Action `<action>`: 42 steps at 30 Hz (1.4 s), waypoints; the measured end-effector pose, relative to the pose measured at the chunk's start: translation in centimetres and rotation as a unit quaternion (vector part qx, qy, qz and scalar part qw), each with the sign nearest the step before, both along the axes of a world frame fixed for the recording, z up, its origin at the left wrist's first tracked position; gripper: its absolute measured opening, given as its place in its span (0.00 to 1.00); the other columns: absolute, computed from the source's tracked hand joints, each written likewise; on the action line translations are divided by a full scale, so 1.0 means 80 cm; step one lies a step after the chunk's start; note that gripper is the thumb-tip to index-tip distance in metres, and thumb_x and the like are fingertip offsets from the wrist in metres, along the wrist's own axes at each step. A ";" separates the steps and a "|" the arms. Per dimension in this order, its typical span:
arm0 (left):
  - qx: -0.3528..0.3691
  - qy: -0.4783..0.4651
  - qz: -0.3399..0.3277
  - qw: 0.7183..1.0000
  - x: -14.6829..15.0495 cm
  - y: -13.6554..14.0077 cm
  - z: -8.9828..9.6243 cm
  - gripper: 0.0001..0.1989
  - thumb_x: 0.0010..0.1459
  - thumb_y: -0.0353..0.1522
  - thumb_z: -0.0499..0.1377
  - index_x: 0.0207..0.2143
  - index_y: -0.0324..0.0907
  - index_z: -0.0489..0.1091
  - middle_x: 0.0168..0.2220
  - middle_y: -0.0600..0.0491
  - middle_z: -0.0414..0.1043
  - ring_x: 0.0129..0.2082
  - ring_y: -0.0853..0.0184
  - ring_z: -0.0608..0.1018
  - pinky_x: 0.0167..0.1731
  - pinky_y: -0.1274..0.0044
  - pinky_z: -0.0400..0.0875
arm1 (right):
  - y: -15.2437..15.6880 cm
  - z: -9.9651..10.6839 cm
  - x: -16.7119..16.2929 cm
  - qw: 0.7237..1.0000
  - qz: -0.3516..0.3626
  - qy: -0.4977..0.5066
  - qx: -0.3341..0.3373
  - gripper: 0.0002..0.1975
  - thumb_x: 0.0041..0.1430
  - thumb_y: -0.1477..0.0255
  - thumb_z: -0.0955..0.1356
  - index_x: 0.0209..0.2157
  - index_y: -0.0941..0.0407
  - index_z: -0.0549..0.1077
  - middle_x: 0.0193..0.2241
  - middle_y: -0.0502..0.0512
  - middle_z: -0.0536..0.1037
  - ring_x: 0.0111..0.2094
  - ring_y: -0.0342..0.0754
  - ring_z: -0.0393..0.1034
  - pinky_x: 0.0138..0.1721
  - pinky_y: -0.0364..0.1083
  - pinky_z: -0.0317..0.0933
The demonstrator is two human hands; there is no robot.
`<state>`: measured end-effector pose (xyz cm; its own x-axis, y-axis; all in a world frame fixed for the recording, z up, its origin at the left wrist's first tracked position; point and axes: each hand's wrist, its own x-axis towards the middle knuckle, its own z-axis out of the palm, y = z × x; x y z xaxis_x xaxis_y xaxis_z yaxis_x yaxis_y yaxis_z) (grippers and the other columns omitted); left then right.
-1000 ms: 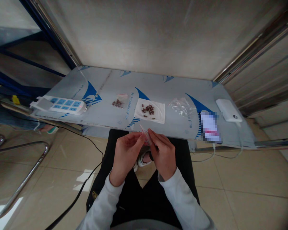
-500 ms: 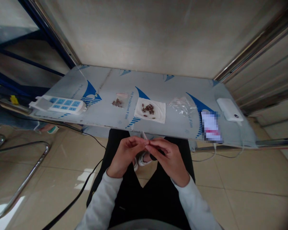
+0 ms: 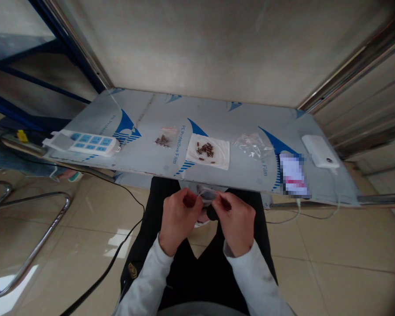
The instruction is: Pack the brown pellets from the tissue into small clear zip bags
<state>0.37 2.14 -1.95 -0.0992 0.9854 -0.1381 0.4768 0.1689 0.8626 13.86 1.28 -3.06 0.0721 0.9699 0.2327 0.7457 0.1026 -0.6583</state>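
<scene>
Between my two hands, in front of the table edge and above my lap, is a small clear zip bag. My left hand pinches one side of its mouth, and my right hand pinches the other side. The bag's mouth looks spread apart; I make out nothing inside it. Beyond my hands, small brown capsule-like pieces lie in a loose heap on a white square sheet. To the left of the sheet, another clear zip bag holds several similar brown pieces.
Crumpled clear bags lie right of the sheet on the film-covered table. A phone and a white power bank with cables are at the right. A white power strip stands at the left. A metal chair frame is lower left.
My hands have moved apart, pulling the clear bag's mouth wide; before, the fingertips met at the narrow, edge-on bag. The pieces on the table have not moved.
</scene>
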 end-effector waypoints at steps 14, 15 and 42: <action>0.000 -0.121 -0.089 0.989 -0.012 -0.001 0.017 0.07 0.54 0.30 0.52 0.24 0.41 0.63 0.23 0.57 0.66 0.23 0.72 0.69 0.24 0.81 0.62 | 0.008 -0.004 0.020 0.934 0.320 0.158 -0.030 0.40 0.50 0.68 0.71 0.62 0.51 0.53 0.62 0.58 0.59 0.62 0.56 0.52 0.61 0.58 0.50; -0.004 -0.133 -0.093 0.987 -0.013 -0.001 0.016 0.07 0.55 0.30 0.52 0.24 0.41 0.63 0.23 0.57 0.66 0.23 0.72 0.69 0.25 0.81 0.62 | 0.011 -0.005 0.020 0.933 0.324 0.155 -0.029 0.41 0.47 0.67 0.73 0.62 0.50 0.55 0.61 0.59 0.60 0.62 0.57 0.53 0.61 0.58 0.50; 0.038 -0.107 0.089 0.990 -0.030 0.011 -0.014 0.19 0.59 0.41 0.51 0.17 0.41 0.61 0.15 0.58 0.59 0.16 0.74 0.63 0.19 0.80 0.56 | 0.134 0.007 0.064 0.958 0.284 0.022 -0.033 0.17 0.48 0.67 0.72 0.41 0.57 0.74 0.30 0.51 0.73 0.31 0.46 0.69 0.36 0.44 0.61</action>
